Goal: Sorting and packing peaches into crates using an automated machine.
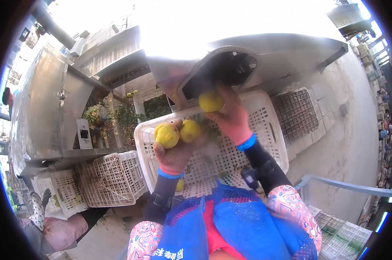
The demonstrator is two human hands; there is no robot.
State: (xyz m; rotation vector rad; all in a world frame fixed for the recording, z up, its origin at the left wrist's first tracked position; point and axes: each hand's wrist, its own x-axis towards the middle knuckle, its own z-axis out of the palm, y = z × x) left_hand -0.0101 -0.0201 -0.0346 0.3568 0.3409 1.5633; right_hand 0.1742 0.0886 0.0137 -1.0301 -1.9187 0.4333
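Above a white perforated plastic crate (271, 130), the left hand (176, 157) cradles two yellow-green fruits (167, 135); the right hand (232, 121) grips a third fruit (210, 101) just below a metal chute's dark opening (217, 65); another fruit (180, 185) lies toward the crate's near left.

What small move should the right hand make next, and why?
Probably lower the right hand and set its yellow fruit gently in the white crate: the crate lies open beneath both hands, and the left hand cradles two fruits, seemingly leaving it little room for a third.
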